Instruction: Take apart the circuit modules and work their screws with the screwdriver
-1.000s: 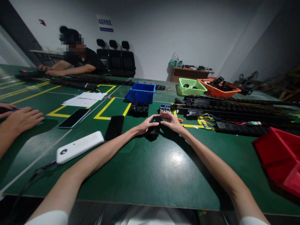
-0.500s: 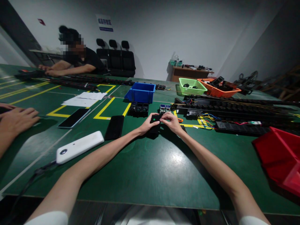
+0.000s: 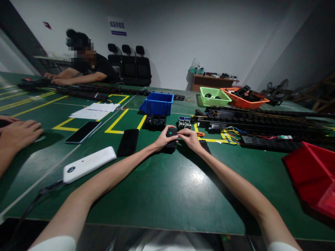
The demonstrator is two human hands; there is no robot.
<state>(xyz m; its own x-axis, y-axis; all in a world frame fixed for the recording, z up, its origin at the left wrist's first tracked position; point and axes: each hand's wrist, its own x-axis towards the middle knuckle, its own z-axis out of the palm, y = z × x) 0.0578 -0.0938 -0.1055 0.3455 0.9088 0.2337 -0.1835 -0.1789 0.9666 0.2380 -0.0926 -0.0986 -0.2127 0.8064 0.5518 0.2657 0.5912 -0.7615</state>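
Observation:
My left hand [image 3: 162, 139] is wrapped round a small black box-shaped part [image 3: 171, 133] with a green dot on its top. Against the right edge of that part, my right hand [image 3: 192, 138] is closed in a pinch; whatever its fingertips hold is too small to make out. Just beyond the hands stand small modules with silver and blue tops [image 3: 184, 122]. Dark modules [image 3: 155, 122] sit in a row a little to the left of them. An orange object [image 3: 200, 134] lies beside my right hand, and a flat dark piece [image 3: 205, 146] is partly hidden behind my right wrist.
A blue bin [image 3: 158, 103] stands beyond the dark modules, a red bin [image 3: 311, 176] at the right. Left of my arm lie a black phone [image 3: 128, 142] and a cabled white device [image 3: 89, 164]. Another person's hand [image 3: 22, 136] rests at the left edge; a co-worker [image 3: 89, 68] sits across the table.
My right hand has shifted slightly left, its fingers now at the black part's near right edge. The part has moved a little left, and more of the orange object shows.

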